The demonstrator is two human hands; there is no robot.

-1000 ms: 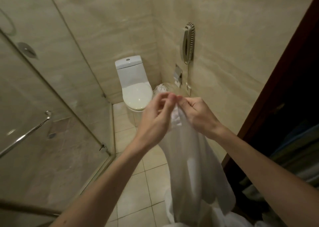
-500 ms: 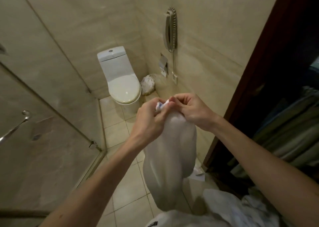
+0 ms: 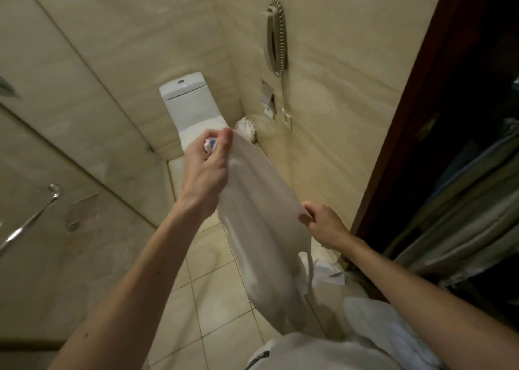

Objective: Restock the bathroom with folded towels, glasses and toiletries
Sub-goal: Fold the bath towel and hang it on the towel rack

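Left hand (image 3: pixel 206 170) grips white bag (image 3: pixel 261 229) at top, with crumpled white-blue scrap (image 3: pixel 210 144); right hand (image 3: pixel 323 223) pinches its edge lower down, hands apart. Bag hangs above floor (image 3: pixel 213 299). Likely step: opening bag out; next needs finding its mouth.

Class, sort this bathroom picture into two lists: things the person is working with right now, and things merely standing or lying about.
In use: white bag, gripped by the left hand and pinched by the right hand; small white-and-blue item in the left hand.
Lying about: toilet, wall phone, lined bin, white cloth on the floor, shower handle.
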